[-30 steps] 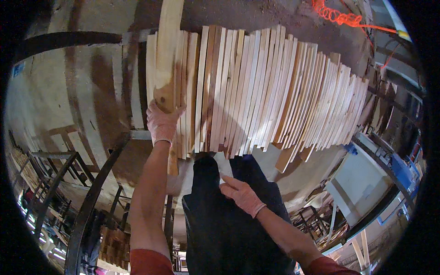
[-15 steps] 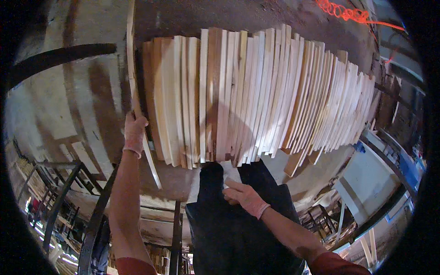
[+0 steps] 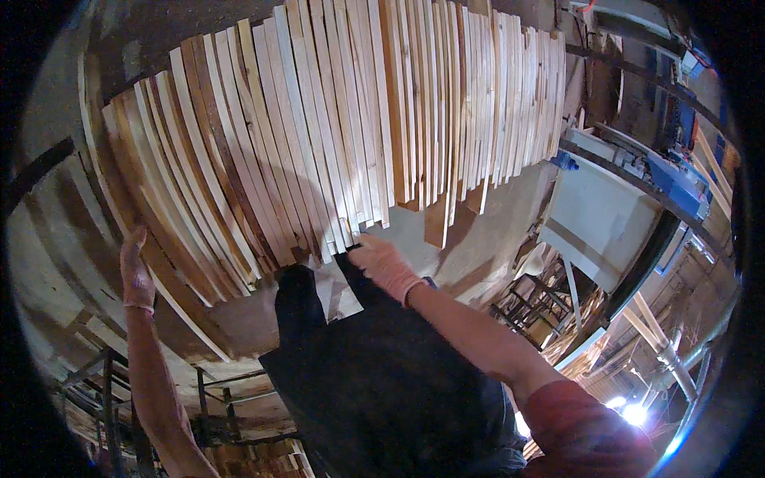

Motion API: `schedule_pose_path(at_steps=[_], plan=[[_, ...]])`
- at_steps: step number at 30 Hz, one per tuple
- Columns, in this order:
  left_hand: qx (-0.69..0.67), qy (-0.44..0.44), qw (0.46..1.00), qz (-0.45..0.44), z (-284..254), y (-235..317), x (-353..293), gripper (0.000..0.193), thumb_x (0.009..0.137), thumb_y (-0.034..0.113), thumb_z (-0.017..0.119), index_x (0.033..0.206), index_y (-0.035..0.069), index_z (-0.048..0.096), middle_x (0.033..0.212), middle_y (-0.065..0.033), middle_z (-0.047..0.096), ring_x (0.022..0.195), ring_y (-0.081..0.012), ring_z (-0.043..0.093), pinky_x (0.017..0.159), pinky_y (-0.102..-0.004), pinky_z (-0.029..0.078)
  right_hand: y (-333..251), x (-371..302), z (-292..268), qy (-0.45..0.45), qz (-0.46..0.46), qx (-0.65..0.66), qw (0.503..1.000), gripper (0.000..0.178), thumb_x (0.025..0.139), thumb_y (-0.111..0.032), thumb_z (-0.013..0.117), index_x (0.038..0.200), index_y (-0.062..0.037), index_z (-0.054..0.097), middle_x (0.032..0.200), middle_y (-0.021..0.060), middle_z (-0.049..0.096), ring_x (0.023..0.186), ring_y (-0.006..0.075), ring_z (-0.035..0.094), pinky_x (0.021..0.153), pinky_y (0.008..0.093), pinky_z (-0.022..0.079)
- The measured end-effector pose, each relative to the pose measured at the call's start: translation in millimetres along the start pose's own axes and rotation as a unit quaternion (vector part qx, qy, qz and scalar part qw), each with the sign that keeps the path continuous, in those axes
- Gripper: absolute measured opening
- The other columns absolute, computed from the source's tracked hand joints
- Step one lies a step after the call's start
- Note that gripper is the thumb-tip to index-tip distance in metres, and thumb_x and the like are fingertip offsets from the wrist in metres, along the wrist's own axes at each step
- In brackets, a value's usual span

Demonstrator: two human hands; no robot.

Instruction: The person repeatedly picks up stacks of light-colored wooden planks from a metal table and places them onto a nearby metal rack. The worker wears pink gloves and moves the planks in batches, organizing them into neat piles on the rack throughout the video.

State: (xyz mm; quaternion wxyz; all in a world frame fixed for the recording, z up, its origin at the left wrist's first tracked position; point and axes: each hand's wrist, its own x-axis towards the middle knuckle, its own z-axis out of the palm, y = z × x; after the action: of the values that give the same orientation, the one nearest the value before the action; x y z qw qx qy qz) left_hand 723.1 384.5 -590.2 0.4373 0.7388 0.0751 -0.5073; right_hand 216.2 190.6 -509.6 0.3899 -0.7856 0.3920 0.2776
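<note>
at the left end of a long row of wooden slats (image 3: 319,135), the left hand (image 3: 138,275) was right up against the outermost slat (image 3: 183,315), couldn't tell if its fingers were clamped on it; the right hand (image 3: 384,267) had curled fingers by the slats' near ends, grip unclear, above a black apron (image 3: 390,382)

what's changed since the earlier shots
The long, pale wooden board has moved left off the row of narrow wooden strips, turning edge-up. The pink-gloved left hand is at its side, grip unclear. The pink-gloved right hand rose from the dark clothing toward the strips' near ends. The row stays lined up.
</note>
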Motion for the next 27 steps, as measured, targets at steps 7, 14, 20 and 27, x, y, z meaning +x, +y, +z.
schedule_pose_path(at_steps=[7,14,20,27], plan=[[0.098,0.047,0.99,-0.094,-0.3,1.9,-22.3,0.064,0.093,0.033,0.081,0.145,0.002,0.061,0.134,-0.008,0.067,0.122,-0.0245,0.062,0.108,-0.0422,0.048,66.0,4.7,-13.1,-0.11,0.102,-0.019,0.988,0.034,0.086,-0.001,0.071,0.117,-0.0153,0.072,0.126,0.0187,0.066,0.115,0.0323,0.069,0.098,0.0414,0.059],[0.067,0.025,0.995,-0.068,20.9,16.7,-24.4,0.07,0.095,0.031,0.084,0.153,0.003,0.056,0.144,-0.0054,0.066,0.136,-0.0202,0.057,0.122,-0.037,0.034,87.1,32.8,3.1,-0.027,0.223,0.29,0.93,0.036,0.087,-0.01,0.072,0.123,-0.0051,0.072,0.125,0.0156,0.072,0.11,0.0222,0.07,0.092,0.035,0.058],[-0.104,-0.056,0.993,0.005,19.6,-26.7,2.1,0.08,0.1,0.048,0.075,0.159,0.001,0.05,0.158,-0.0082,0.055,0.15,-0.0233,0.046,0.129,-0.0391,0.025,104.3,49.4,31.9,-0.011,0.107,0.236,0.966,0.042,0.091,-0.018,0.07,0.129,-0.0004,0.07,0.117,0.017,0.077,0.107,0.0333,0.074,0.097,0.0397,0.058],[-0.046,-0.081,0.996,0.012,5.0,-39.2,13.8,0.097,0.098,0.07,0.066,0.162,-0.001,0.044,0.164,-0.0104,0.049,0.15,-0.0267,0.046,0.127,-0.0413,0.033,52.6,46.3,36.4,0.017,0.24,0.299,0.923,0.042,0.078,-0.016,0.08,0.115,0.0022,0.071,0.103,0.0194,0.077,0.102,0.0348,0.073,0.094,0.0402,0.057]])
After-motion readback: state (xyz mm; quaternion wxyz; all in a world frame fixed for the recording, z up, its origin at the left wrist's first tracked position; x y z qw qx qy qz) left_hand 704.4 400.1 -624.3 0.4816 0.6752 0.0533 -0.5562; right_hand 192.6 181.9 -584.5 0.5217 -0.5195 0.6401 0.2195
